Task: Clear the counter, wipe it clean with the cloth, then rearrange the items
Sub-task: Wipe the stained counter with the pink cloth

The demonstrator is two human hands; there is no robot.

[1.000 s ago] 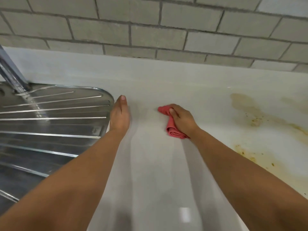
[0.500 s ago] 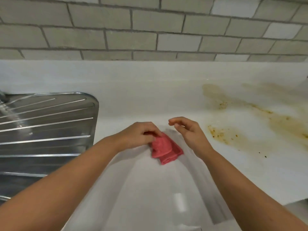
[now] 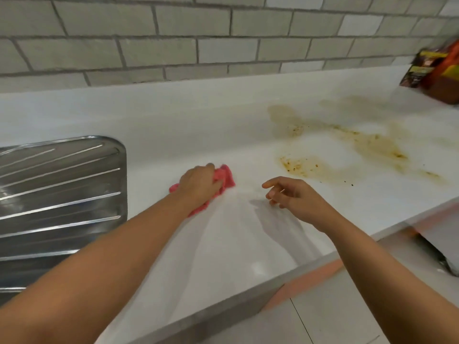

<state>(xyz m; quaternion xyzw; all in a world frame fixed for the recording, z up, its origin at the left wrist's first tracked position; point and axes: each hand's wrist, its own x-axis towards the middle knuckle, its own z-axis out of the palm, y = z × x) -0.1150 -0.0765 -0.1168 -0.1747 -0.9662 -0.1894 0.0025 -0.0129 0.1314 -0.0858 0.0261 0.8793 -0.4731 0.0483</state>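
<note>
My left hand point(image 3: 200, 184) grips a crumpled red cloth point(image 3: 227, 178) and presses it on the white counter point(image 3: 198, 125), just right of the steel drainboard. My right hand point(image 3: 293, 193) hovers a little to the right of the cloth, fingers loosely curled, holding nothing. Brown and yellow stains point(image 3: 347, 150) with dark specks spread over the counter to the right of both hands.
A ribbed steel drainboard point(image 3: 59, 192) fills the left side. A red and brown food packet point(image 3: 437, 70) stands at the far right against the grey tiled wall point(image 3: 198, 36). The counter's front edge point(image 3: 273, 279) runs diagonally, with pale cupboard fronts below.
The cloth passed from my right hand to my left hand. My right hand let go and moved off to the right. The view swung right, bringing the packet in.
</note>
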